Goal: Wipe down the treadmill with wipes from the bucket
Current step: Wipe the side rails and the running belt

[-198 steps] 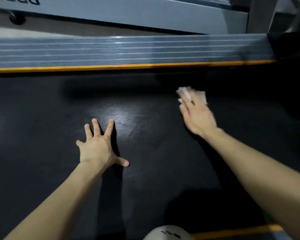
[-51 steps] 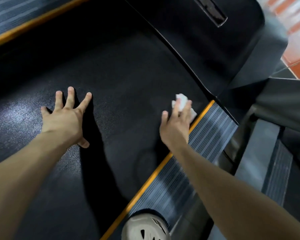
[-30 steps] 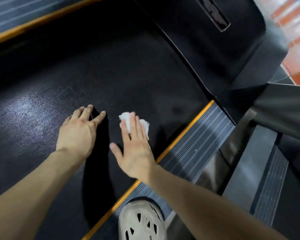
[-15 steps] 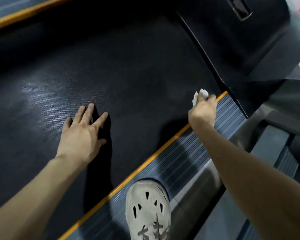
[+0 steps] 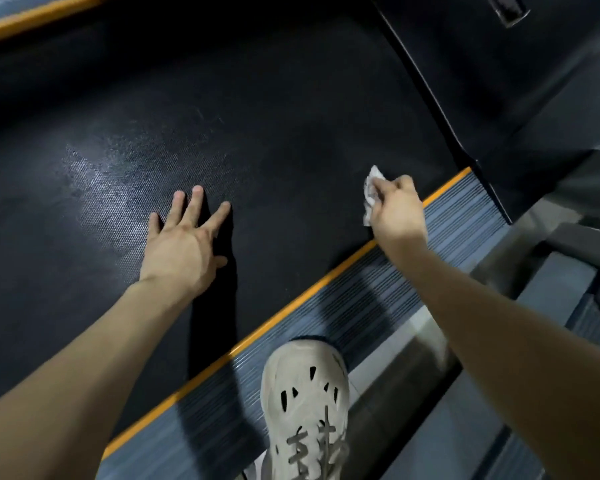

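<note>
Your right hand [image 5: 397,207] sits at about 3 o'clock in the view, its grip closed, with the fingers curled round a crumpled white wipe [image 5: 372,190]. The wipe sticks out of the fist toward 10 o'clock, over the black belt [image 5: 257,116] of the treadmill, just inside the orange stripe [image 5: 291,303] that edges it. Most of the wipe is buried in your fist, and you cannot tell from here whether it touches the belt.

Your left hand [image 5: 184,247] lies at 9 o'clock of the right one, well apart from it, grip open: palm down, fingers spread flat on the belt, holding nothing. A pale sheen [image 5: 97,181] shows on the belt at 10 o'clock of that hand.

The ribbed grey side rail [image 5: 361,299] runs beside the orange stripe from 7 o'clock up to 2 o'clock. Your pale shoe [image 5: 307,407], with holes in its top, stands on that rail at 6 o'clock — its back part is cut off by the bottom edge. At 1 o'clock the black cover [image 5: 499,81] rises at the end of the belt, dark and hard to read. A second orange stripe [image 5: 32,20] crosses the corner at 11 o'clock. Beyond the rail, at 4 o'clock, the grey parts are too blurred to make out.
</note>
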The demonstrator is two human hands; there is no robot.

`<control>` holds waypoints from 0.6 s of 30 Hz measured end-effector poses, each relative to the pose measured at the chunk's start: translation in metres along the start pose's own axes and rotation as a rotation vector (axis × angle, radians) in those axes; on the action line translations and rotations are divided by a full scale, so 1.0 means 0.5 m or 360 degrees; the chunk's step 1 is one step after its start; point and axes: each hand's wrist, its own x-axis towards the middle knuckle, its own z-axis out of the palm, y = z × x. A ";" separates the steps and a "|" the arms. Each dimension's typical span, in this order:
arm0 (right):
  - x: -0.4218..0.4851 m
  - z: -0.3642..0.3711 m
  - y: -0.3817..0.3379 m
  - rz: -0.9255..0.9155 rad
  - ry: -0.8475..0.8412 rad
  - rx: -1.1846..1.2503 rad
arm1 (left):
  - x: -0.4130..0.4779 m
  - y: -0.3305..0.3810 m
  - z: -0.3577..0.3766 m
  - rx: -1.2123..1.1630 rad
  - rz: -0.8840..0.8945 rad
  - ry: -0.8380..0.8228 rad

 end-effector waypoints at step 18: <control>-0.017 0.008 -0.125 0.0061 0.0235 0.0140 | -0.167 -0.061 0.043 -0.0092 -0.0341 -0.0022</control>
